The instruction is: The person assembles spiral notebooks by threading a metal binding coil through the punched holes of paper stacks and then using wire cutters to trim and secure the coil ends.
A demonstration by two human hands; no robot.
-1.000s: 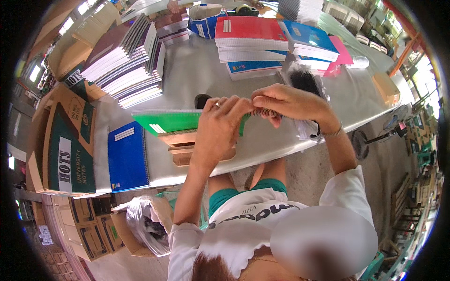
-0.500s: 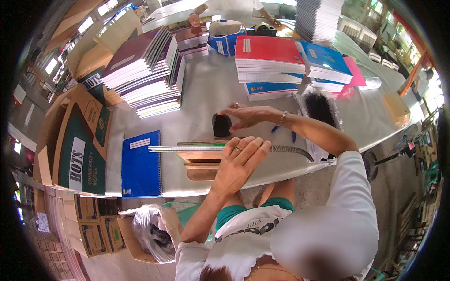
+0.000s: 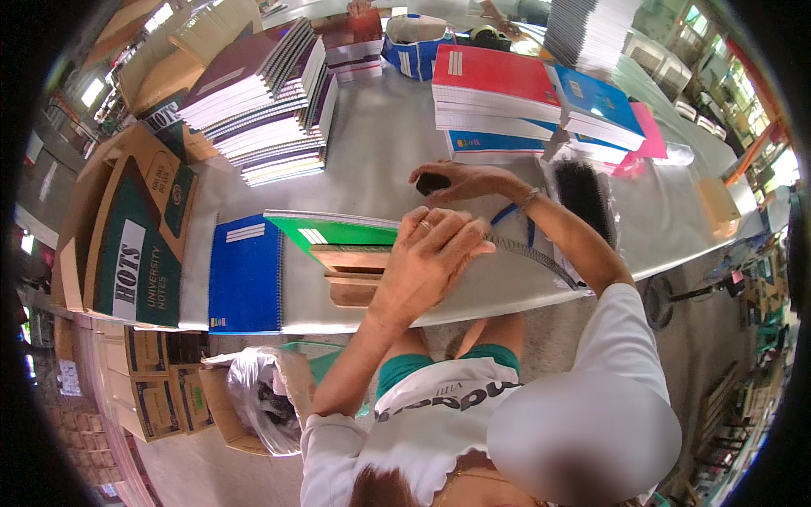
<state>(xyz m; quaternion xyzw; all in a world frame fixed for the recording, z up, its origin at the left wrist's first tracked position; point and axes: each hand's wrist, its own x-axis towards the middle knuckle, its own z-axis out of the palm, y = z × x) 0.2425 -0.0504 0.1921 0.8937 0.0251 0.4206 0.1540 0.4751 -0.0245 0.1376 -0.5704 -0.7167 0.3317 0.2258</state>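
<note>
My left hand is closed on the right end of a green notebook, which leans up behind a wooden block near the table's front edge. A black spiral coil runs out to the right from beside that hand. Beyond it, my right hand curls around a small black object; its kind does not show. Blue-handled tools, partly hidden, lie under my right forearm. To the left a blue spiral notebook lies flat.
Stacked maroon spiral notebooks stand back left, beside an open carton. Red and blue books are piled back right, near a bundle of black coils. A blue bag and another person's hand are at the far side.
My right hand has closed around the black object and moved it slightly right and away. The notebook in my left hand has tipped, so its green cover now shows.
</note>
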